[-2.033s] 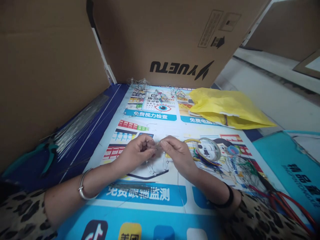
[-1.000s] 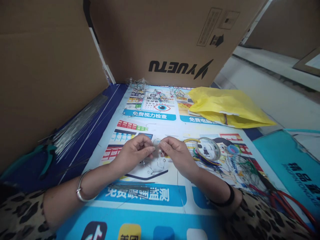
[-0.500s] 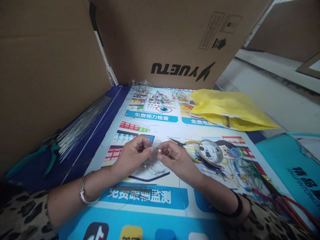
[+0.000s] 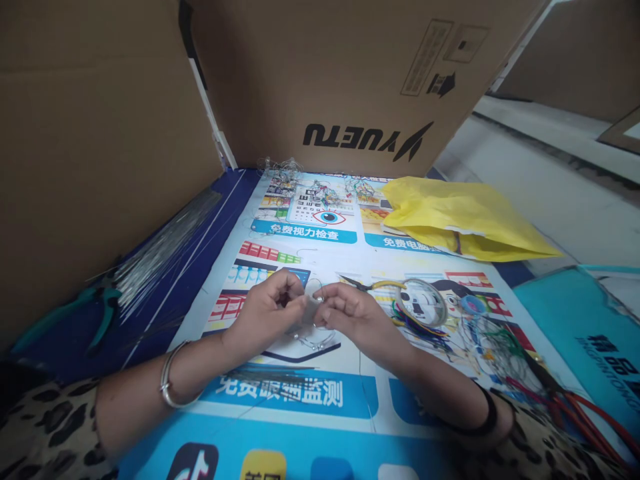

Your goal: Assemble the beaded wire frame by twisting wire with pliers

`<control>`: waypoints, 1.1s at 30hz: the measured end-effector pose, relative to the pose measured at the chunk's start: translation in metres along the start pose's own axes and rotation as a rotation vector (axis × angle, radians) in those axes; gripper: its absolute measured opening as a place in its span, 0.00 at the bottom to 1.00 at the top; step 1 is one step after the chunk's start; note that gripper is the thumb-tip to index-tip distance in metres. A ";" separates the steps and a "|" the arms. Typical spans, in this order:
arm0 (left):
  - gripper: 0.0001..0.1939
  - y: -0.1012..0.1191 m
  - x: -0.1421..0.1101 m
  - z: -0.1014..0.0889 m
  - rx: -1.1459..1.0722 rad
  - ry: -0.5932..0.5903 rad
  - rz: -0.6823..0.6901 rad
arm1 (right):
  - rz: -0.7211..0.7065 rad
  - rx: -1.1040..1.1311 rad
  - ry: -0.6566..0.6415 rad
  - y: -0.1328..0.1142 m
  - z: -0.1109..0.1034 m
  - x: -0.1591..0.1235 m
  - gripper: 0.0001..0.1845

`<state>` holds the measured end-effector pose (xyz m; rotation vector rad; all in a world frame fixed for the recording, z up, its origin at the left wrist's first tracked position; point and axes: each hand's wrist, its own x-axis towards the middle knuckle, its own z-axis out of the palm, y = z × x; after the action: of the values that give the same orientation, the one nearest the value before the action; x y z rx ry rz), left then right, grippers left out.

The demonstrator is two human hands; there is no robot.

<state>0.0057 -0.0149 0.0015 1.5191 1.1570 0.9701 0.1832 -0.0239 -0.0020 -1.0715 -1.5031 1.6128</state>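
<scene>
Tube: where the two hands meet above the printed sheet (image 4: 345, 259), a short whitish tube (image 4: 312, 305) stands roughly upright between the fingertips.
Beaded wire: a thin wire (image 4: 314, 347) with small pearly beads hangs in a loop below the fingertips; one bead sits against the tube's right side.
Left hand: this hand (image 4: 273, 305) has its fingers curled in and its thumb closed against the tube, gripping it from the left.
Right hand: this hand (image 4: 356, 319) has thumb and forefinger pinched nearly together on the wire beside the tube, the other fingers bent.
Wrists: a silver bracelet (image 4: 173, 380) on the left, a black band (image 4: 486, 415) on the right.
Beyond the right hand: yellow-handled pliers (image 4: 383, 285), a clear ring (image 4: 443, 307), coloured cords (image 4: 425, 331), then a wire tangle (image 4: 487, 347).
Far right: a yellow bag (image 4: 465, 217) lies behind a teal packet (image 4: 575, 333).
Left side: straight wires (image 4: 163, 250) lie fanned on blue cloth, near teal-handled pliers (image 4: 107, 310).
Back: upright cardboard (image 4: 360, 80) printed YUETU, upside down.
</scene>
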 end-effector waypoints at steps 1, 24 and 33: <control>0.06 -0.001 0.000 0.000 0.002 -0.005 0.001 | 0.007 0.025 -0.010 -0.001 0.000 0.000 0.12; 0.07 -0.008 0.006 0.003 -0.118 -0.157 -0.053 | 0.034 -0.021 0.036 0.004 0.001 0.001 0.11; 0.09 -0.002 0.005 0.003 -0.206 -0.141 -0.106 | 0.032 -0.044 -0.013 -0.003 0.004 0.001 0.08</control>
<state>0.0097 -0.0106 -0.0007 1.3261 0.9959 0.8682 0.1790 -0.0246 0.0008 -1.1164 -1.5433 1.6189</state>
